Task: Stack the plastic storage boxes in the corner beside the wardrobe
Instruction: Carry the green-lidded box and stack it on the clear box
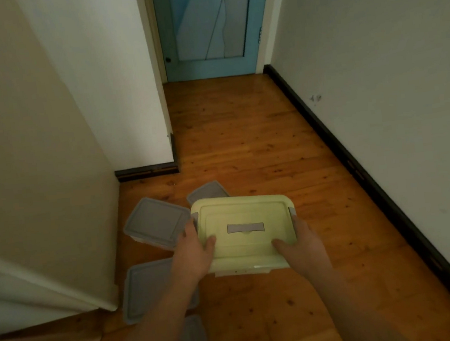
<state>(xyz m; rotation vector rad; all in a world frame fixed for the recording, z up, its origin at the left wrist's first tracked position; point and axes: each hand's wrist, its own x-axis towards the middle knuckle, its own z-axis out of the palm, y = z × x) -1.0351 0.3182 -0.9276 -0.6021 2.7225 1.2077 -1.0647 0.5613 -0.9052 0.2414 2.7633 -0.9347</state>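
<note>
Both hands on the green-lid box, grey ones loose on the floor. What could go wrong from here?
1. The left hand and right hand hold the green-lidded box mainly by its lid edges; if the grey side clips aren't latched, the base might drop.
2. The grey-lidded boxes lie scattered at odd angles near the corner, so a stack could sit crooked.
3. Boxes underfoot are a possible trip hazard.

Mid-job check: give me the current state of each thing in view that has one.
Pale green plastic storage box with grey clips: lid on, held up by both hands.
Left hand: gripping the box's left side.
Right hand: gripping its right side.
Grey-lidded boxes: lids on, lying unstacked on the floor.
Blue glazed door: closed.
</note>
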